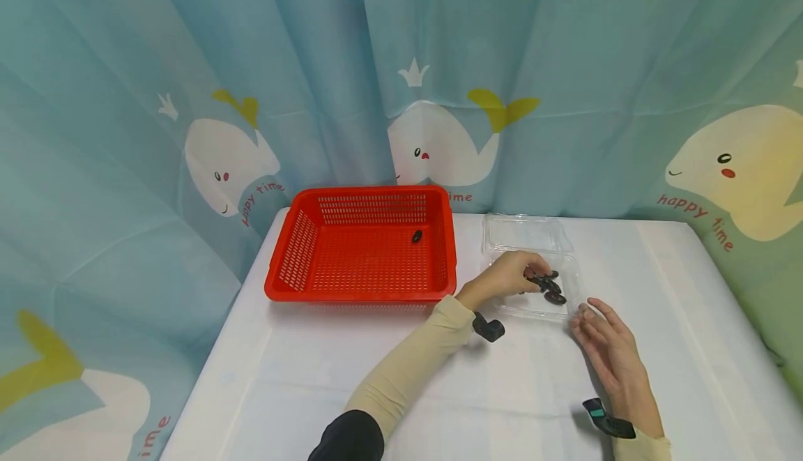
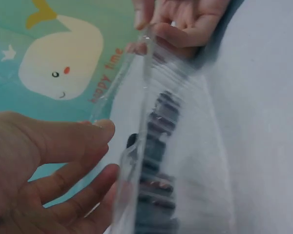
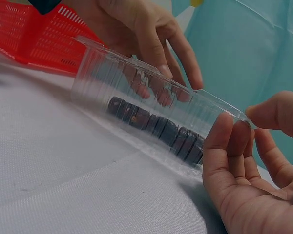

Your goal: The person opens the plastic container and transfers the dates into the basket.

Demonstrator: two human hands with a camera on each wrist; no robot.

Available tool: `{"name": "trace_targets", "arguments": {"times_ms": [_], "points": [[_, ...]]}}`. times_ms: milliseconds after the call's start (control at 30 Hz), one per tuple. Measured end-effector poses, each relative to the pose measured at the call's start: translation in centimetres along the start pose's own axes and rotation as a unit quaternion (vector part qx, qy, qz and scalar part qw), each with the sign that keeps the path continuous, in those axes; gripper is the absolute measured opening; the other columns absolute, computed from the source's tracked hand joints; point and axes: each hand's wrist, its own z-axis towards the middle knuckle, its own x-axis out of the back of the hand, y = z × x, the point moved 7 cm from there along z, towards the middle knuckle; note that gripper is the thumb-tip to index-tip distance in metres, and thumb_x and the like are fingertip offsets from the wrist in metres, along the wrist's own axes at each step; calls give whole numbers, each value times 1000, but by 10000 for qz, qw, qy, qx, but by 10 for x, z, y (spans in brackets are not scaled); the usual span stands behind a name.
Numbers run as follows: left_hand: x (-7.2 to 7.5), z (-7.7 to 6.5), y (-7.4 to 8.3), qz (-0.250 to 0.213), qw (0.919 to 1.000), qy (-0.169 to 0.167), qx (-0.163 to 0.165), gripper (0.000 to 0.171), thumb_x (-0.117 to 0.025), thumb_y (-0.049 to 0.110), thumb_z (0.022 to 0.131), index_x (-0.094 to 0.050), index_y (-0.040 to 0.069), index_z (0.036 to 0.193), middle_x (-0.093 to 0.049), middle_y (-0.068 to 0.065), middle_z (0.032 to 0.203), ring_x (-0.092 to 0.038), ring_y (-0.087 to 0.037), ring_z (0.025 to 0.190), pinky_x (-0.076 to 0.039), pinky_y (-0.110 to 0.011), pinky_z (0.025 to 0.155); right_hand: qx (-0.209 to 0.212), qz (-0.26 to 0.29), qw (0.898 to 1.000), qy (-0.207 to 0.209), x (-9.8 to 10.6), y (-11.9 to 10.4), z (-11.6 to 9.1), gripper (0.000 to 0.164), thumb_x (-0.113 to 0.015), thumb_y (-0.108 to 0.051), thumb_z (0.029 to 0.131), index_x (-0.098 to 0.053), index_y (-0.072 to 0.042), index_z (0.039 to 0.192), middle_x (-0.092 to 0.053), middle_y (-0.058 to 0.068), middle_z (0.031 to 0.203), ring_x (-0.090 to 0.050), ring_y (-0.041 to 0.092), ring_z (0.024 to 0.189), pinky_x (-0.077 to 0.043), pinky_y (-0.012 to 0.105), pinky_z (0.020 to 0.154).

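A clear plastic box, its lid folded back, holds several shiny dark oval pieces, perhaps dates; the right wrist view shows them in a row through the wall. My left hand reaches over the rim, its loosely bent fingertips inside, just above the pieces. In the left wrist view, no piece shows between that hand's thumb and fingers. At the box's near right corner, my right hand pinches the rim; the right wrist view shows this hand with thumb on top and fingers below.
Left of the box stands a red plastic basket with one dark oval piece on its floor. White cloth covers the table. A blue-green curtain with whale prints hangs behind it.
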Motion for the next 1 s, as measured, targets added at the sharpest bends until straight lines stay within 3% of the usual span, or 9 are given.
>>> {"name": "trace_targets", "arguments": {"times_ms": [433, 733, 1000], "points": [[-26, 10, 4, -285, 9987, -419, -112, 39, -79, 4, 91, -71, 7, 129, -75, -7, 124, -70, -10, 102, -47, -3, 83, 56, 105, 9999, -92, -3, -4, -2, 30, -49, 1, 106, -64, -16, 125, -67, -3, 109, -71, 11, 99, -59, 23, 89], [-33, 12, 8, 398, 9990, -218, -38, 36, -80, 8, 91, -73, 11, 126, -77, -1, 121, -70, -4, 98, -44, -1, 79, 35, -90, 10000, -17, -2, -2, -3, 29, -51, -1, 107, -65, -19, 125, -67, -5, 110, -71, 10, 100, -59, 22, 90], [-38, 11, 14, 1147, 9930, -265, -128, 32, -81, 13, 90, -76, 16, 122, -78, 7, 111, -65, 3, 94, -41, -2, 78, 19, -157, 9999, -21, -3, -1, -3, 29, -50, -1, 107, -64, -20, 125, -66, -5, 110, -70, 8, 100, -59, 21, 90]]}}
